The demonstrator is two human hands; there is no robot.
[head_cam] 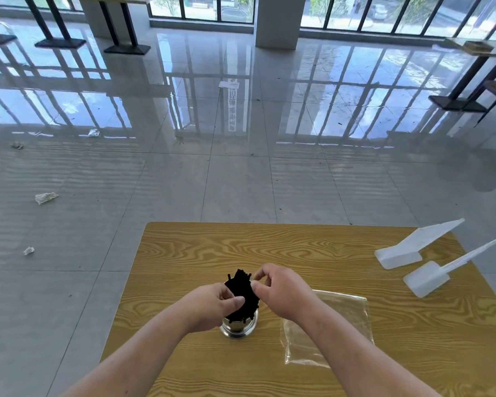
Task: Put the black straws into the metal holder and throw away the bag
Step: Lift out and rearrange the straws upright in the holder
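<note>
Black straws (240, 289) stand bunched in the metal holder (239, 328), their tops fanning out between the two hands. The left hand (211, 308) closes on the bundle from its left side: the thumb lies across the front of the straws and the curled fingers wrap behind them, just above the holder's rim. The right hand (282, 293) comes in from the other side, slightly higher; its thumb presses against the bundle's upper right edge and its bent fingertips touch the straw tops, so it pinches them there. The holder's shiny flared base sits directly below the left thumb and between both wrists, on the wooden table (241, 245); its upper wall is mostly hidden by the left hand and the straws.

The clear bag (342, 316) lies flat on the table under and just beyond the right forearm, on the outer side of the right hand, apart from the holder and touched by neither hand. Well beyond the right hand, toward the table's far right corner, lie two white plastic pieces (404, 249), the nearer one (428, 277) carrying a long thin strip. Past the table edge, far off to the left hand's side, crumpled paper scraps (46, 197) lie on the glossy tiled floor (184, 181).
</note>
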